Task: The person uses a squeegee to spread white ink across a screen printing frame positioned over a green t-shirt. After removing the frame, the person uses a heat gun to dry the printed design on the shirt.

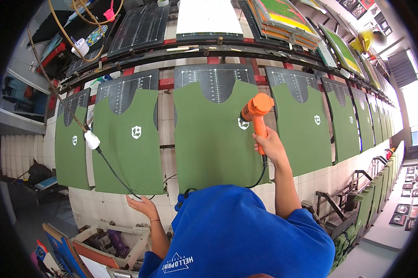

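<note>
My right hand (pixel 270 144) is wrapped round the handle of an orange heat gun (pixel 259 107). Its dark nozzle is over the small white shield print (pixel 243 123) on the chest of a green T-shirt (pixel 209 153). This shirt lies flat on a dark board (pixel 212 76) with white ruler marks. At the lower left, my left hand (pixel 143 206) has the black power cord (pixel 111 172) at its fingers, just off the hem of the neighbouring green shirt (pixel 125 162). The cord runs up to a white socket (pixel 92 140) hanging from above.
More green shirts on boards stretch away to the right, such as this one (pixel 301 134). A black rail (pixel 218 48) runs behind them. Stacked printing screens (pixel 287 21) stand at the far right. Below left is a wooden frame rack (pixel 97 231); metal brackets (pixel 331 201) jut out at right.
</note>
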`<state>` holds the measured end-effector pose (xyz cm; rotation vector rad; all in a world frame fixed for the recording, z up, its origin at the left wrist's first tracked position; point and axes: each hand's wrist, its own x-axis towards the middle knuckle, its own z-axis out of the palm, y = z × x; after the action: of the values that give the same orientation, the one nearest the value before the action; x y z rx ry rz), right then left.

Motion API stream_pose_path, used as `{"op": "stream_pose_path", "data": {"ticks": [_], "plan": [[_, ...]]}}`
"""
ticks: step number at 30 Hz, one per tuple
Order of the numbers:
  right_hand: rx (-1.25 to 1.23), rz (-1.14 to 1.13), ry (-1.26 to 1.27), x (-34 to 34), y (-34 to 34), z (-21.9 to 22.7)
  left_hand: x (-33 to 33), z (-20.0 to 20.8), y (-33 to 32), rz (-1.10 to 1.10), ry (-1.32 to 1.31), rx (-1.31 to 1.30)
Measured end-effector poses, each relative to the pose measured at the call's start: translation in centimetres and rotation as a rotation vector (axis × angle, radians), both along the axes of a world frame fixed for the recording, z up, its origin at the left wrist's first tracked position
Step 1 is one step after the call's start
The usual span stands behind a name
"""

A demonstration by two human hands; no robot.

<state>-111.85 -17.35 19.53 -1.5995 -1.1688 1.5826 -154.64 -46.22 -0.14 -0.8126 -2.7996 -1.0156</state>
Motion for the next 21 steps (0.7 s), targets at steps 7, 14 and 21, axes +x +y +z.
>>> {"op": "stream_pose_path", "data": {"ticks": [7,14,21], "plan": [[-0.003,0.036,-0.007,0.3,-0.1,1.1,-2.4,3.0,6.1,-0.017,0.011,0.117],[-0.016,0.05,0.008,0.5,-0.6,1.0,-3.2,1.1,8.7,0.049,0.012,0.022],[-0.017,0.05,-0.006,0.3,-1.5,1.7,-2.7,1.0,9.4,0.067,0.07,-0.063]]}}
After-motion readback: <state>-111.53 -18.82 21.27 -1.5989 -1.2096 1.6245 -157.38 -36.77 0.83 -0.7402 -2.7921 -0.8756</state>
